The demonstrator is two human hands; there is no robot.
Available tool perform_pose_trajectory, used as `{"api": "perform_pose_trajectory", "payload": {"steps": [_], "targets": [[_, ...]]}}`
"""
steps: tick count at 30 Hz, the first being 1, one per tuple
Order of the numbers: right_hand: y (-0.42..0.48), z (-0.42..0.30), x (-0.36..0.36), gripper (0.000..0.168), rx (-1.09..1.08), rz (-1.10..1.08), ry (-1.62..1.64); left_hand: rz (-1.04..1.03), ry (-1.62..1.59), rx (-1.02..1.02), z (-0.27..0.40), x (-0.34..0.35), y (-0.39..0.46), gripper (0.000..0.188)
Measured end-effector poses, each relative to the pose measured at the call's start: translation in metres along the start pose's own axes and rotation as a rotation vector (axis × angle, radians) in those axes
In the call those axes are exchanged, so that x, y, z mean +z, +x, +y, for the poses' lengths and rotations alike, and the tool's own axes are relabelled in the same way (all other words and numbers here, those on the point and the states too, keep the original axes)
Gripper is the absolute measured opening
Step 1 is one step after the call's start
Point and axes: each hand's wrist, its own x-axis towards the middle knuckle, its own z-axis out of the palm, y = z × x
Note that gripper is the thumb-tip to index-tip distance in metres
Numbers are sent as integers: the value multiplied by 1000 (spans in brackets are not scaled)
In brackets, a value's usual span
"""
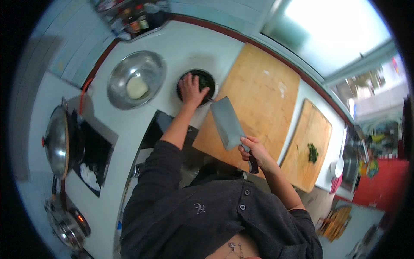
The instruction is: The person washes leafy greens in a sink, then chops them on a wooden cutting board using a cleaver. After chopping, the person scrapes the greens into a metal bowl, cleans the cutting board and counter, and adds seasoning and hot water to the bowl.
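Note:
My right hand (254,150) grips a cleaver (228,123) by its dark handle, the broad blade held above the near left part of a large wooden board (258,106). My left hand (191,89) reaches over a dark round bowl (212,81), fingers spread at its rim and over the dark green contents (203,81). Whether the fingertips touch the greens cannot be told. Left of that bowl stands a wide steel basin (118,77) with a pale ball of dough (136,87). Chopped greens (312,153) lie on a smaller wooden cutting board (302,132) at the right.
A lidded wok (57,142) sits on the stove at the left, a steel pot (68,230) below it. Bottles (142,21) stand on a rack in the back corner. A white cup (337,167) is beside the sink (351,162) at the right. A window rises behind the counter.

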Motion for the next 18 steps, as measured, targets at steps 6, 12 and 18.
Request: {"api": "perform_pose_trajectory", "payload": {"steps": [6,12,18], "targets": [[-65,24,-51,17,-132,182,167,69,-206,44,-23,-2,12,18],[-120,58,-109,15,-300,271,341,40,-141,105,5,-10,31,18],[-176,109,-184,17,-439,394,540,-1,-7,306,100,5,27,34]]}}
